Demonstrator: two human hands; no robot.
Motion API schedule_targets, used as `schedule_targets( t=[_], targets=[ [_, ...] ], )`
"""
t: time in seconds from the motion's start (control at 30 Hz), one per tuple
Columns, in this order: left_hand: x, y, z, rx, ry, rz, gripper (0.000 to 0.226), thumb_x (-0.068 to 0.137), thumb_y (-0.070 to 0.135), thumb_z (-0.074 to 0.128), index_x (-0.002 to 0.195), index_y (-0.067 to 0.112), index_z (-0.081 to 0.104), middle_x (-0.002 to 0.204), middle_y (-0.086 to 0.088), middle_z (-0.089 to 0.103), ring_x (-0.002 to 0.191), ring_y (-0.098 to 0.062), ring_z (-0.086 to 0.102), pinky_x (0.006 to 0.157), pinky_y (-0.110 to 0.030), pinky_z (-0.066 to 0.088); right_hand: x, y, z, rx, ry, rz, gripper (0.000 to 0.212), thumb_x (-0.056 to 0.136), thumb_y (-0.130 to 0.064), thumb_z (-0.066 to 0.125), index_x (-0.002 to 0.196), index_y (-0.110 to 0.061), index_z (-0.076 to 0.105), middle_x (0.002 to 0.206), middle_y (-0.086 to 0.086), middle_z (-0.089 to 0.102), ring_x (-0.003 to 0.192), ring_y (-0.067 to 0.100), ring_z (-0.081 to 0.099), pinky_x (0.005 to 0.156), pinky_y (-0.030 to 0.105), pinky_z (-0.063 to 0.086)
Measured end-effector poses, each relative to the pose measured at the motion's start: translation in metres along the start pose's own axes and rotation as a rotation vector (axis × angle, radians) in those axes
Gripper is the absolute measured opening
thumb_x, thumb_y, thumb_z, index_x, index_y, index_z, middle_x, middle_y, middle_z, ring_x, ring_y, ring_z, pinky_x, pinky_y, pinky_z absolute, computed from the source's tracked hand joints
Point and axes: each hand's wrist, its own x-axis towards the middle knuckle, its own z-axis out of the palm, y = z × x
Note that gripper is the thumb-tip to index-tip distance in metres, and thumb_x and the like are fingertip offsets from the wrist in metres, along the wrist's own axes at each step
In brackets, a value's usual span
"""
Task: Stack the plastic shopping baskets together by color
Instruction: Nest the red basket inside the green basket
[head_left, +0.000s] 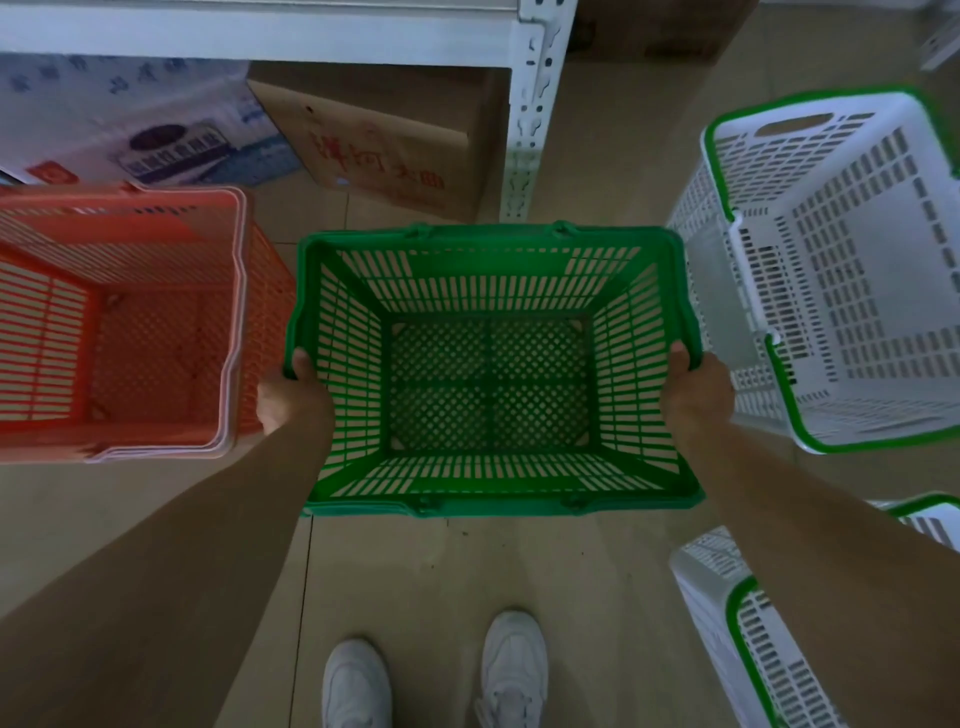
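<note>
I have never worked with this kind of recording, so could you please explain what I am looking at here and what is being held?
There is no machine: one camera worn on a person's head looks down at their bare arms and white shoes. The left hand and right hand grip opposite rims of an empty green basket. On the tiled floor, a red basket stands to its left, and white baskets with green trim to its right. Cardboard boxes sit under a white shelf ahead.
</note>
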Motion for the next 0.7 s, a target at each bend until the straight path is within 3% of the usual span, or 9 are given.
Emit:
schedule_targets(
  t=[0.17, 0.3, 0.4, 0.57, 0.7],
  targets=[
    [-0.009, -0.003, -0.001, -0.02, 0.021, -0.018, 0.052, 0.1, 0.048, 0.042, 0.125, 0.007, 0.062, 0.12, -0.022, 0.067, 0.109, -0.043, 0.062, 0.079, -0.039, 0.043, -0.001, 0.001, -0.004, -0.006, 0.018, 0.004, 0.055, 0.102, -0.043, 0.038, 0.12, 0.005, 0.056, 0.115, 0.027, 0.062, 0.103, 0.04, 0.061, 0.072, 0.034, 0.038],
    [-0.015, 0.003, -0.009, 0.019, 0.028, -0.024, 0.053, 0.1, 0.049, 0.041, 0.125, 0.007, 0.062, 0.12, -0.023, 0.067, 0.11, -0.042, 0.062, 0.087, -0.042, 0.046, -0.004, -0.005, -0.016, -0.018, 0.028, -0.001, 0.054, 0.101, -0.044, 0.039, 0.114, 0.005, 0.058, 0.109, 0.026, 0.064, 0.096, 0.039, 0.062, 0.069, 0.034, 0.04],
    [-0.02, 0.014, -0.02, 0.032, -0.027, -0.032, 0.058, 0.099, 0.052, 0.038, 0.127, 0.006, 0.06, 0.125, -0.023, 0.064, 0.116, -0.041, 0.06, 0.097, -0.044, 0.046, -0.008, -0.018, -0.028, -0.04, 0.042, 0.003, 0.055, 0.101, -0.046, 0.038, 0.114, 0.003, 0.059, 0.107, 0.024, 0.065, 0.095, 0.039, 0.063, 0.072, 0.039, 0.047],
    [-0.018, 0.028, -0.034, -0.023, -0.034, -0.042, 0.06, 0.093, 0.061, 0.037, 0.125, 0.017, 0.061, 0.122, -0.016, 0.067, 0.11, -0.037, 0.063, 0.091, -0.042, 0.05, -0.019, -0.051, -0.056, -0.046, 0.073, 0.006, 0.057, 0.099, -0.052, 0.037, 0.112, -0.002, 0.06, 0.101, 0.021, 0.067, 0.087, 0.039, 0.065, 0.078, 0.05, 0.056],
    [-0.034, 0.059, -0.065, -0.053, -0.046, -0.03, 0.056, 0.098, 0.052, 0.038, 0.123, 0.008, 0.062, 0.123, -0.021, 0.066, 0.113, -0.04, 0.062, 0.092, -0.042, 0.049, -0.027, -0.077, -0.086, -0.047, 0.083, -0.032, 0.057, 0.099, -0.051, 0.037, 0.11, -0.001, 0.06, 0.09, 0.016, 0.059, 0.08, 0.035, 0.063, 0.065, 0.04, 0.051]
  ],
)
